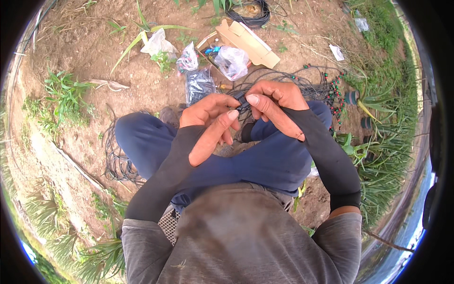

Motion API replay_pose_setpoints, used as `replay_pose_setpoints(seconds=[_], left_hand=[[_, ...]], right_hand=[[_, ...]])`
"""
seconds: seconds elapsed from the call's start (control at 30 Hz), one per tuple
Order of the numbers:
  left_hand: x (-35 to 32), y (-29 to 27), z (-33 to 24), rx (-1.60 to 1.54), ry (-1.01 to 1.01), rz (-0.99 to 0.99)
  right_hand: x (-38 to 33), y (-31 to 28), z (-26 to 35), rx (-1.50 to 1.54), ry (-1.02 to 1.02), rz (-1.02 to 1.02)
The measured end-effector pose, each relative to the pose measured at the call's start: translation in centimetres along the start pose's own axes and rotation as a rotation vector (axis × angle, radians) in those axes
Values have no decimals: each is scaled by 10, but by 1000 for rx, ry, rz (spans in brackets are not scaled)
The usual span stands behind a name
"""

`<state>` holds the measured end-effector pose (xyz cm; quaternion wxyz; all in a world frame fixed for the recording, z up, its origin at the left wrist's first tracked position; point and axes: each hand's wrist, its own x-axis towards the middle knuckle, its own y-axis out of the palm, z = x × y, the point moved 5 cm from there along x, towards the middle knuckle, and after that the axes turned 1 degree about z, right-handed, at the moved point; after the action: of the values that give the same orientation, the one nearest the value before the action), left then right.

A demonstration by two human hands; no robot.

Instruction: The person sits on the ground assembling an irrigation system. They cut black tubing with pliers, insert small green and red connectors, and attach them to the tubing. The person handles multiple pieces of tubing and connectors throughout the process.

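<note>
Over my lap, my hands meet at a small black piece [242, 101] that looks like a plastic pipe fitting. My right hand [280, 103] pinches it between thumb and forefinger. From the other side my left hand [208, 113] closes on it, thumb and curled fingers close to its end. The fingers cover much of the piece, so its exact shape is hidden. Just beyond the hands, thin black tubing [283, 78] lies in a tangle on the soil, with many small red and green fittings [336, 92] at its right.
Ahead stands an open cardboard box [250, 43] with a clear plastic bag [231, 62] and blue parts inside. A bag of black pieces [199, 86] lies nearer. A black hose coil [250, 19] sits at the far side. Spiky plants [388, 151] grow along the right; more tubing [116, 156] lies left.
</note>
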<state>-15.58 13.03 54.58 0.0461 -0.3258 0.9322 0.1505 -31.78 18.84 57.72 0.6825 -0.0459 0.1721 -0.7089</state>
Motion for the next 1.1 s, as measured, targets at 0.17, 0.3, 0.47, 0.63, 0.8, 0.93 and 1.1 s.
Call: replay_pose_setpoints(seconds=[0.17,0.3,0.47,0.63,0.8,0.93,1.1], left_hand=[[1,-3,3,-87,30,23],[-2,-1,4,-99,84,-11],[-5,1,2,-30,144,-34],[-6,2,4,8,199,-28],[-4,1,8,24,208,-10],[-4,2,8,17,141,-52],[0,-1,15,346,-136,143]], right_hand=[[-1,2,0,56,21,-19],[-2,3,3,44,74,-55],[-3,5,-3,41,80,-83],[-3,6,1,20,63,-87],[-4,7,1,29,85,-50],[-2,9,-9,78,-15,-69],[-11,18,-28,-10,-111,-60]])
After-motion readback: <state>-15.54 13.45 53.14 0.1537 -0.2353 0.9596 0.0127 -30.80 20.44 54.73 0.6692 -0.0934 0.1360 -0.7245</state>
